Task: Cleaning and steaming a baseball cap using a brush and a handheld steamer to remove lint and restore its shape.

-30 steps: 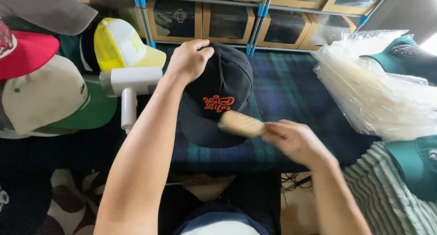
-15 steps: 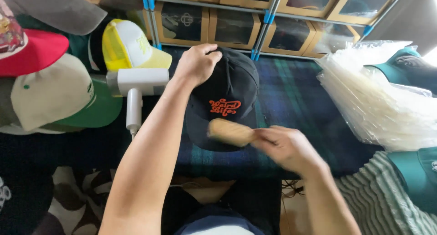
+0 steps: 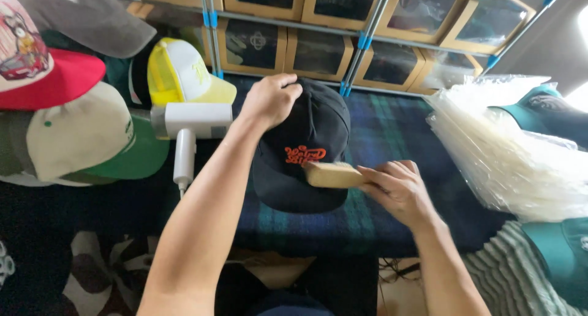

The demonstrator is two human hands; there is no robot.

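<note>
A black cap [image 3: 306,132] with orange stitched lettering on its front lies on a dark blue and green plaid cloth [image 3: 392,126], brim toward me. My left hand [image 3: 269,98] grips the back of the cap's crown and holds it down. My right hand [image 3: 398,190] holds a wooden brush [image 3: 334,175] by one end. The brush lies across the cap's brim, just below the lettering.
A white hair dryer [image 3: 190,126] lies left of the cap. Several caps are piled at left: yellow mesh [image 3: 180,74], cream and green [image 3: 86,138], red-brimmed [image 3: 43,65]. A stack of clear plastic bags [image 3: 514,150] and teal caps [image 3: 560,245] sit right. Cardboard window boxes [image 3: 318,49] line the shelf behind.
The brush has moved over the brim, first to the left, then back toward the right. My left hand has kept its grip on the crown. The camera has tilted a little.
</note>
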